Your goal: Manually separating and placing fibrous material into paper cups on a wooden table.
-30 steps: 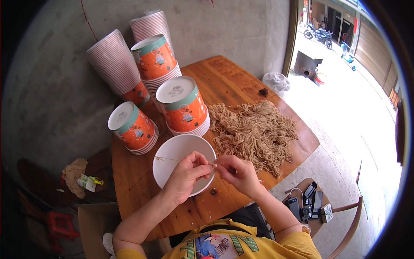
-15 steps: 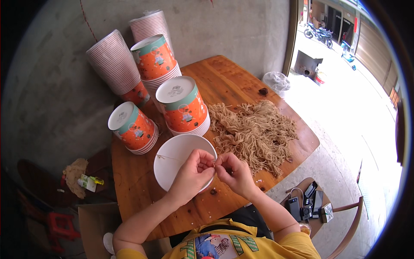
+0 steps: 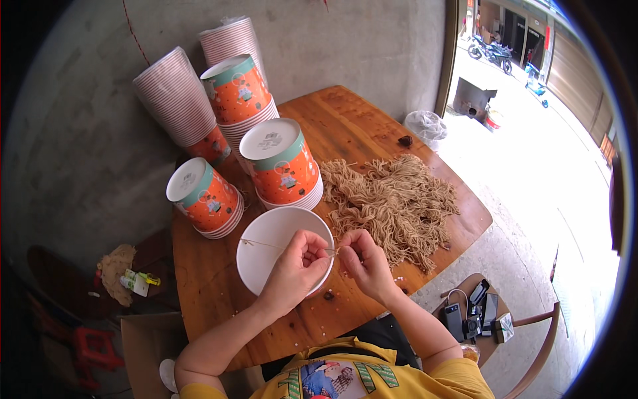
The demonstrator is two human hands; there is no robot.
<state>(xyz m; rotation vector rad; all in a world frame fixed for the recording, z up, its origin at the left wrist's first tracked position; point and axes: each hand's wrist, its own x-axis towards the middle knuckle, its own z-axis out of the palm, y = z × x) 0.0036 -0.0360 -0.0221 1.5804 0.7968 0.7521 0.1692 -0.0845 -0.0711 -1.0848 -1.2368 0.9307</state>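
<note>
A thin tan cord (image 3: 264,244) runs from the inside of a white bowl (image 3: 249,269) up to my left hand (image 3: 300,263), whose fingers are closed on it above the bowl's right side. Just to the right, my right hand (image 3: 367,263) pinches at the cord's other end; a short stretch shows between the hands. Whether a tiny bead or knot sits there is too small to tell. A loose heap of tan cords (image 3: 395,206) lies beyond my right hand on the wooden table (image 3: 332,120). Tiny white bits are scattered near the bowl.
Upturned orange and teal paper tubs stand stacked (image 3: 279,163) behind the bowl, with a shorter stack (image 3: 205,196) at left and tall stacks (image 3: 176,100) against the wall. At right, a chair (image 3: 488,319) holds a phone and small devices. A cardboard box (image 3: 149,346) stands at lower left.
My right hand has moved slightly right, away from my left, opening a small gap with a bit of cord showing. My left hand stays where it was.
</note>
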